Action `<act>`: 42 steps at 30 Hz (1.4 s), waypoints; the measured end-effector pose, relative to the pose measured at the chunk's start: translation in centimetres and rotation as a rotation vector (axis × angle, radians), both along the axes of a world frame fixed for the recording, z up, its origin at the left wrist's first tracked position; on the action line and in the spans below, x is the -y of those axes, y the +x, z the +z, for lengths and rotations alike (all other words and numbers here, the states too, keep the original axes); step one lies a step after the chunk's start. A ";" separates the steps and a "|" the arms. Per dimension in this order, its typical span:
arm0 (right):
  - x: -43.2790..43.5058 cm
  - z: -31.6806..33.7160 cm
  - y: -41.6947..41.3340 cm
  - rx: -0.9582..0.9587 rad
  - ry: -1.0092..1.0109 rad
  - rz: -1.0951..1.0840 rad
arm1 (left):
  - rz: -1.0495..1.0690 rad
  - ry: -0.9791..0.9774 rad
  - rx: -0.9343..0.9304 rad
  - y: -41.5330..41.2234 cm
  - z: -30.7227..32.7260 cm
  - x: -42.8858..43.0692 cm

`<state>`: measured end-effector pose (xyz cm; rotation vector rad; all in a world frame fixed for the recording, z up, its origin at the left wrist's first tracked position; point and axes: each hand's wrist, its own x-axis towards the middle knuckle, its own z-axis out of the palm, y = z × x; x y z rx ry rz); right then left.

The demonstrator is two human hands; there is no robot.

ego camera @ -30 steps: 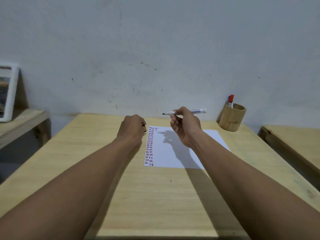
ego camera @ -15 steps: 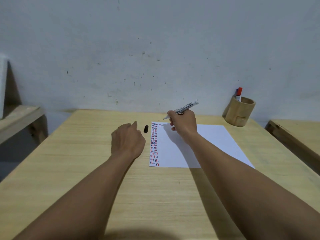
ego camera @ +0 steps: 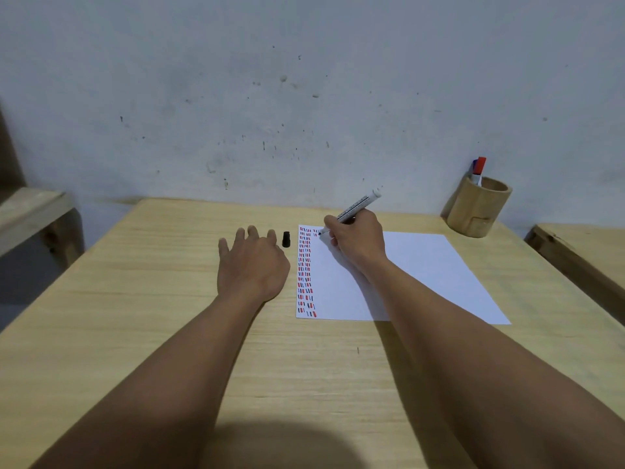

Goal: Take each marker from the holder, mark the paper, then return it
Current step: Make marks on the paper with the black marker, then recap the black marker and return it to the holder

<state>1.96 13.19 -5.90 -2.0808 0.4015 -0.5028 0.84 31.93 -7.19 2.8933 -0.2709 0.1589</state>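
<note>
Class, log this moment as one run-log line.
right hand: marker tip at paper top-left | left hand: open, flat on table | cap: off, beside paper | holder: two markers

I see a pale wooden table (ego camera: 169, 299) with fine matt grain; smooth white paper (ego camera: 422, 275), centre right; a glossy plastic marker (ego camera: 358, 205) barrel; a matt black cap (ego camera: 286, 239); a smooth bamboo-like holder (ego camera: 477, 211), upper right; a rough, speckled wall (ego camera: 304, 96).

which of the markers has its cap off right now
The marker held in the right hand, its tip at the paper. Its black cap lies on the table. The markers in the wooden holder are capped red and blue.
</note>
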 end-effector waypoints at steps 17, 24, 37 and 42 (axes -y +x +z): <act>0.0 -0.1 0.0 -0.018 0.006 0.012 | 0.001 -0.005 0.002 -0.1 0.0 0.0; 0.0 0.9 -0.2 0.037 0.212 -0.018 | -0.040 -0.255 0.115 -1.1 1.1 0.6; 0.3 5.4 -3.5 0.109 0.676 0.127 | 0.083 -0.733 0.118 -0.8 5.0 2.3; 1.0 7.0 -6.1 0.087 0.834 0.133 | 0.070 -1.067 0.049 -2.0 8.2 3.6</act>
